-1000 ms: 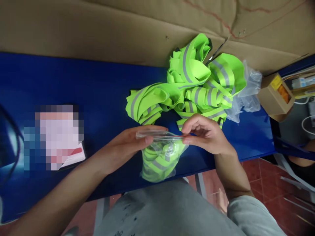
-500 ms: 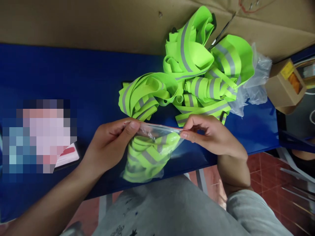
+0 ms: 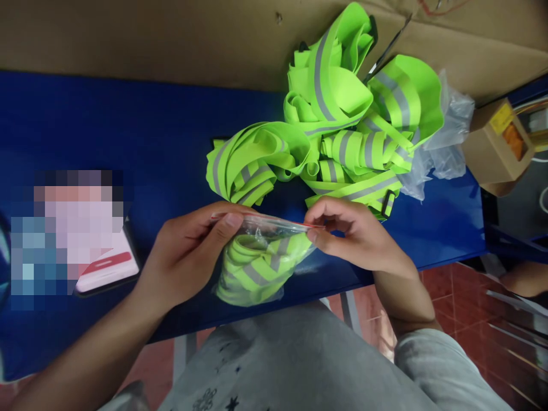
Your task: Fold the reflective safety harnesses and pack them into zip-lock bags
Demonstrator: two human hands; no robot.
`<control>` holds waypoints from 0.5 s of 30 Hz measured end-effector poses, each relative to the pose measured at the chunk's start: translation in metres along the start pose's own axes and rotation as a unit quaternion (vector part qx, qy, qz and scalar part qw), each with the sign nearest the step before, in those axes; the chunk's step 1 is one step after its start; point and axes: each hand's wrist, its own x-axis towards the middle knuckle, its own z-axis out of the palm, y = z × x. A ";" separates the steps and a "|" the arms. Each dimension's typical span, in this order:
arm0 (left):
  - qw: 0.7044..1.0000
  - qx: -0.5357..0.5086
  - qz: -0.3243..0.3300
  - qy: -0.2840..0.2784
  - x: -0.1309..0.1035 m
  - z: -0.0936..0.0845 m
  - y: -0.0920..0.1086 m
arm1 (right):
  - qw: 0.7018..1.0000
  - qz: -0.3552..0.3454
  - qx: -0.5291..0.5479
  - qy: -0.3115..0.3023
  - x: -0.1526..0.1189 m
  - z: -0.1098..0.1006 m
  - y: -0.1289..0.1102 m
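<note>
Between my hands hangs a clear zip-lock bag point(image 3: 252, 279) with a red line along its top edge. Inside it lies a folded neon-yellow reflective strap point(image 3: 257, 265) with grey stripes. My left hand point(image 3: 197, 245) pinches the bag's top left part between thumb and fingers. At the top right corner, the thumb and forefinger of my right hand point(image 3: 346, 231) grip the zip edge. Just beyond the bag, a heap of neon reflective straps point(image 3: 329, 108) with black buckles lies on the blue table.
A phone point(image 3: 111, 274), partly blurred out, lies on the blue table point(image 3: 171, 148) at left. Crumpled clear plastic bags point(image 3: 449, 131) and a small cardboard box point(image 3: 496, 148) are at right. Behind the straps stands a large brown cardboard surface point(image 3: 171, 45).
My right hand has shifted slightly left along the bag's top edge, and more red edge shows past both hands. Both hands still hold the bag.
</note>
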 end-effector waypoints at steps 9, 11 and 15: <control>0.998 0.055 0.025 -0.026 -0.007 0.001 0.003 | 0.999 -0.011 -0.014 0.030 0.000 0.004 0.002; 0.998 0.058 0.020 -0.025 -0.007 0.003 0.003 | 1.000 0.001 -0.007 0.015 0.001 0.005 0.001; 0.998 0.052 0.026 -0.033 -0.006 0.006 0.004 | 1.000 0.018 0.005 0.019 0.002 0.008 0.003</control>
